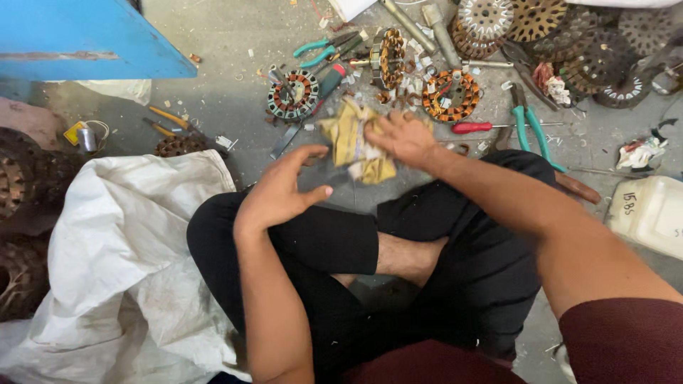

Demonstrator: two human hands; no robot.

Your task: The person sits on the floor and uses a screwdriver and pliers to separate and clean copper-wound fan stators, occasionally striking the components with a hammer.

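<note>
We sit cross-legged on the concrete floor (213, 78), and the only true container near us is the white plastic jug (651, 213) at our right knee; we cannot tell what is in it. At our left a white sack (135, 256) lies spread open, with dark rusty rotor stacks (21, 213) beside it.

Our right hand (407, 139) presses on a crumpled yellow cloth (356, 146) lying on the floor just ahead of our shins, fingers bunched into its folds, though blur hides exactly how they close. Our left hand (281, 192) hovers just left of the cloth, fingers spread and curved, thumb out, holding nothing.

Beyond the cloth lie stators with copper windings: one with green wraps (293, 94), one on edge (388, 58), one orange (450, 94). Teal-handled pliers (320, 50), a red-handled screwdriver (475, 127) and green-handled cutters (533, 131) lie among them. Perforated metal discs (569, 35) pile up at far right, and a blue board (85, 35) stands at upper left
</note>
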